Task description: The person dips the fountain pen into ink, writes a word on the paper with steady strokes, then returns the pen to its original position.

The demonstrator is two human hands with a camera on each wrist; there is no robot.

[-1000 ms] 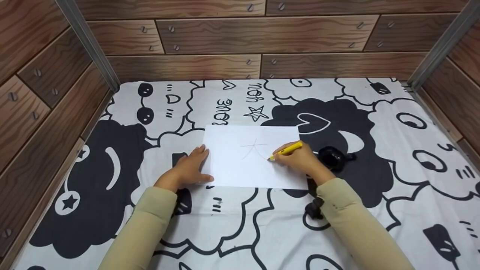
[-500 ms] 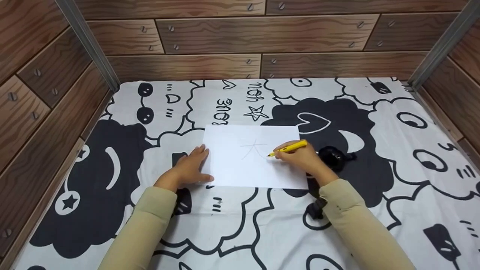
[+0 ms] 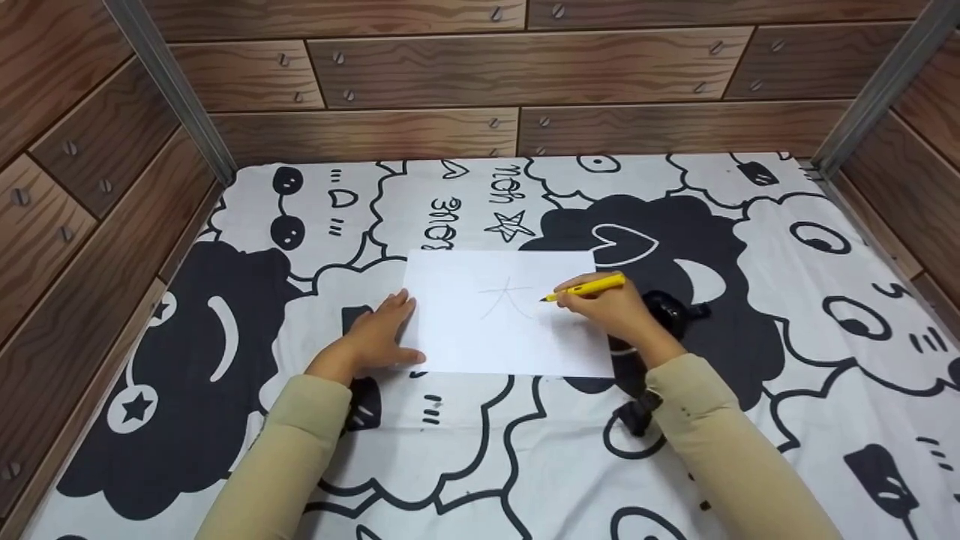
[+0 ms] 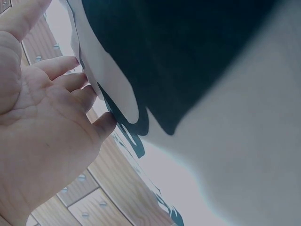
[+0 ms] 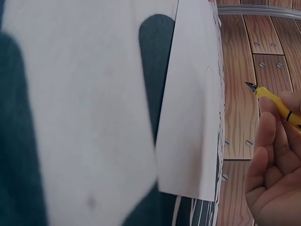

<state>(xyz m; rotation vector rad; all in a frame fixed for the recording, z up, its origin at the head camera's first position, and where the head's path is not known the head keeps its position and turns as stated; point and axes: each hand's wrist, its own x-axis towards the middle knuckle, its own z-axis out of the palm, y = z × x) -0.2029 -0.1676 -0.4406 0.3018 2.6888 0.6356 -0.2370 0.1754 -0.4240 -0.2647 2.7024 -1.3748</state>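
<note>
A white sheet of paper [image 3: 465, 341] lies on the patterned cloth, bearing thin pen strokes [image 3: 508, 298] that cross and spread like the character 大. My left hand [image 3: 379, 330] rests at its left edge, thumb and fingers spread. In the left wrist view the left hand's palm [image 4: 47, 122] shows with nothing in it. My right hand [image 3: 607, 311] pinches a yellow fountain pen [image 3: 596, 285] over the sheet's right part, its dark nib pointing left, just right of the strokes. The right wrist view shows the pen's nib [image 5: 250, 86] raised above the paper [image 5: 188, 108].
Black-and-white cartoon cloth [image 3: 450, 457] covers the table. A rounded black device [image 3: 667, 311] sits beside the right wrist, with another small black part [image 3: 637, 416] by the sleeve. Wood-print walls [image 3: 420, 71] and grey corner posts [image 3: 169, 82] enclose the back and sides.
My right hand has lifted the pen from the end of the lower right stroke and moved it up and slightly right. The left hand stays in place at the paper's edge.
</note>
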